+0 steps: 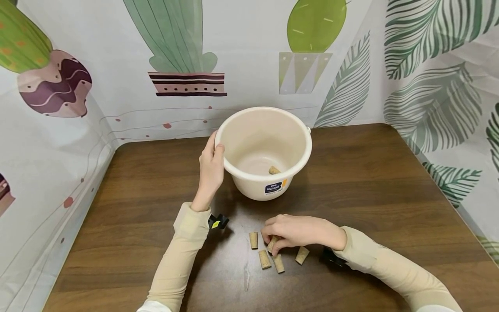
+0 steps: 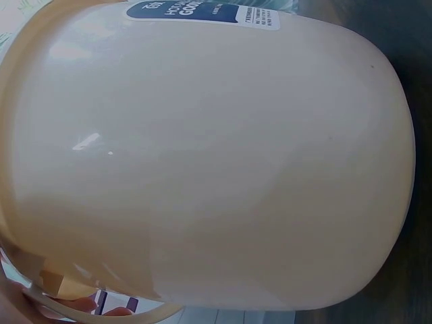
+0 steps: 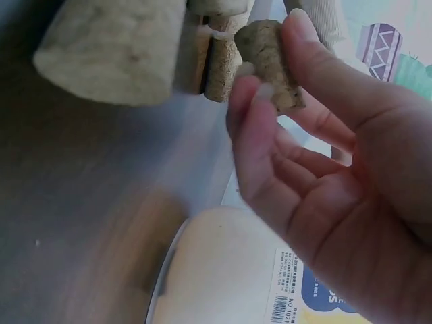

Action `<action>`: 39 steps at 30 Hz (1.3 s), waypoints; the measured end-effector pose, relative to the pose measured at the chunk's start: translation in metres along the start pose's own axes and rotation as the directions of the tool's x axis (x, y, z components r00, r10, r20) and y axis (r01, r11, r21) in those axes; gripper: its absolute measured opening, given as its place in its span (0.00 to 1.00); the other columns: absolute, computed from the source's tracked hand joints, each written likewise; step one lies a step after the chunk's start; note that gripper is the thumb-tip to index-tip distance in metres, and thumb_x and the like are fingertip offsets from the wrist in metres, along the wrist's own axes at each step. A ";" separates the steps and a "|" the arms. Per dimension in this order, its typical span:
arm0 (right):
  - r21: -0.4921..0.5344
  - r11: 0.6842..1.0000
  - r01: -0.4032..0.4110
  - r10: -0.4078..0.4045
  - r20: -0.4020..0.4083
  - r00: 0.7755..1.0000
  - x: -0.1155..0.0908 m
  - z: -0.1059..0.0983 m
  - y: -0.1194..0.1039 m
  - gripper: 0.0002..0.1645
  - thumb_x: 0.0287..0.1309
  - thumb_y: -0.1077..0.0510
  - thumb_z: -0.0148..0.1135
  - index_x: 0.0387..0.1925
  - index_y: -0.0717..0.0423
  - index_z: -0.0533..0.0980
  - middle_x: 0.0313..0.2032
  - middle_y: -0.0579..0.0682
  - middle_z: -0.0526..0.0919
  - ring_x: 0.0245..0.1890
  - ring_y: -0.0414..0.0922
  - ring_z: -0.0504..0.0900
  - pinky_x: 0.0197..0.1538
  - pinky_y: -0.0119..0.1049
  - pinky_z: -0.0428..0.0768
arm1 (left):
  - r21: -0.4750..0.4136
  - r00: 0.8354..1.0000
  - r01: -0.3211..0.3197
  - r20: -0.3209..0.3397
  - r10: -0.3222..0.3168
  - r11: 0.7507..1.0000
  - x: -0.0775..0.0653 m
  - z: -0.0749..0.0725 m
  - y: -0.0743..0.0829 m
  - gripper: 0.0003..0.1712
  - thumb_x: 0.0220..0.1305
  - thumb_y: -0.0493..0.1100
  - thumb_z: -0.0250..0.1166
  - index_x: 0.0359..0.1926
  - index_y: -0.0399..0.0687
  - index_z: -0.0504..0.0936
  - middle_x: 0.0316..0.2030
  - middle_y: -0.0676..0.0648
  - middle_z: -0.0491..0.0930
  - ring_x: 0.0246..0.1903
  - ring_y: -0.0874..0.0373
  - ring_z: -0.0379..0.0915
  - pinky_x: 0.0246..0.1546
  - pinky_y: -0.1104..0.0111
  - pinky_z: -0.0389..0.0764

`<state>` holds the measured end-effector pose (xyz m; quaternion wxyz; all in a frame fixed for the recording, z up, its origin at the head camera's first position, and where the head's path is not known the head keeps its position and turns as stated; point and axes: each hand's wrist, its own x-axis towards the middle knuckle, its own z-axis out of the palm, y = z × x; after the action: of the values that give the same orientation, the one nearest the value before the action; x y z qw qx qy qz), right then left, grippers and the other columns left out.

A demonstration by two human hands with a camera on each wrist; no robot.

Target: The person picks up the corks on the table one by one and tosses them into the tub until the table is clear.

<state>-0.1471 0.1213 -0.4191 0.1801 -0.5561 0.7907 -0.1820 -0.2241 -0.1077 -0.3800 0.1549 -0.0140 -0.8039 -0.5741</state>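
A cream plastic bucket (image 1: 267,188) stands on the table, its mouth turned up toward the head view, with one cork (image 1: 274,170) lying inside at the bottom. My left hand (image 1: 211,171) grips the bucket's left rim, thumb on the near side. The bucket's outer wall (image 2: 216,148) fills most of the left wrist view. In front of the bucket, my right hand (image 1: 298,229) pinches a tapered cork (image 3: 270,64) between thumb and fingers. Several other corks lie close around that hand, including one at its left (image 1: 254,240) and one under its wrist (image 1: 302,255).
The brown wooden table (image 1: 156,182) extends to both sides of the bucket. A printed cloth (image 1: 253,56) with cacti and leaves hangs behind it and along the sides. The bucket's thin handle (image 2: 145,314) shows low in the left wrist view.
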 end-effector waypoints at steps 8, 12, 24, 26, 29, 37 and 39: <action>0.004 0.994 0.108 -0.107 -0.078 0.991 0.000 -0.001 0.000 0.04 0.58 0.57 0.64 0.34 0.53 0.78 0.33 0.42 0.78 0.34 0.29 0.77 0.42 0.17 0.73 | -0.004 1.000 -0.004 0.004 0.004 1.000 -0.001 0.000 0.001 0.27 0.69 0.45 0.44 0.67 0.55 0.69 0.60 0.43 0.76 0.52 0.46 0.76 0.54 0.54 0.76; -0.016 0.982 0.186 -0.186 -0.142 0.972 0.001 -0.001 0.001 0.03 0.62 0.61 0.60 0.37 0.55 0.79 0.32 0.43 0.80 0.34 0.32 0.77 0.42 0.17 0.74 | -0.004 1.000 0.001 0.004 -0.001 1.000 -0.001 0.000 0.003 0.27 0.69 0.45 0.45 0.67 0.55 0.69 0.60 0.44 0.76 0.52 0.46 0.76 0.54 0.54 0.75; -0.062 0.963 0.263 -0.270 -0.282 0.921 0.001 -0.006 0.000 0.08 0.62 0.66 0.58 0.42 0.56 0.77 0.40 0.46 0.79 0.37 0.33 0.78 0.46 0.18 0.74 | -0.005 1.000 0.002 0.001 -0.002 1.000 -0.001 0.000 0.002 0.27 0.69 0.45 0.44 0.68 0.53 0.68 0.61 0.43 0.75 0.54 0.46 0.75 0.56 0.54 0.75; -0.082 0.960 0.267 -0.279 -0.288 0.916 0.001 -0.006 0.001 0.09 0.62 0.67 0.58 0.43 0.57 0.76 0.41 0.46 0.79 0.38 0.34 0.79 0.46 0.19 0.75 | -0.006 1.000 0.002 0.000 -0.002 1.000 0.000 0.000 0.002 0.28 0.69 0.45 0.44 0.68 0.53 0.68 0.61 0.43 0.75 0.54 0.46 0.75 0.56 0.54 0.74; -0.085 0.960 0.267 -0.280 -0.295 0.913 0.001 -0.005 0.002 0.09 0.62 0.67 0.58 0.43 0.57 0.76 0.42 0.46 0.79 0.38 0.34 0.79 0.46 0.20 0.75 | -0.005 1.000 0.001 -0.006 -0.001 1.000 0.000 0.001 0.003 0.28 0.69 0.45 0.44 0.68 0.52 0.68 0.61 0.43 0.75 0.55 0.46 0.75 0.57 0.54 0.74; -0.096 0.955 0.281 -0.297 -0.331 0.896 0.001 -0.003 0.003 0.09 0.61 0.67 0.58 0.43 0.57 0.76 0.42 0.46 0.79 0.39 0.35 0.79 0.47 0.19 0.75 | 0.005 1.000 0.012 -0.003 -0.011 1.000 0.000 0.001 0.002 0.27 0.69 0.46 0.44 0.68 0.55 0.68 0.60 0.44 0.75 0.54 0.47 0.75 0.56 0.54 0.74; -0.103 0.954 0.281 -0.299 -0.344 0.890 0.000 -0.004 0.002 0.09 0.61 0.67 0.58 0.43 0.57 0.75 0.42 0.46 0.79 0.38 0.36 0.79 0.47 0.20 0.75 | 0.006 1.000 0.012 -0.003 -0.012 1.000 0.000 0.001 0.002 0.27 0.69 0.46 0.44 0.68 0.55 0.68 0.61 0.43 0.75 0.54 0.48 0.75 0.56 0.55 0.74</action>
<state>-0.1511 0.1222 -0.4165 -0.0095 -0.6299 0.7226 -0.2844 -0.2241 -0.1064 -0.3786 0.1526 -0.0079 -0.8055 -0.5726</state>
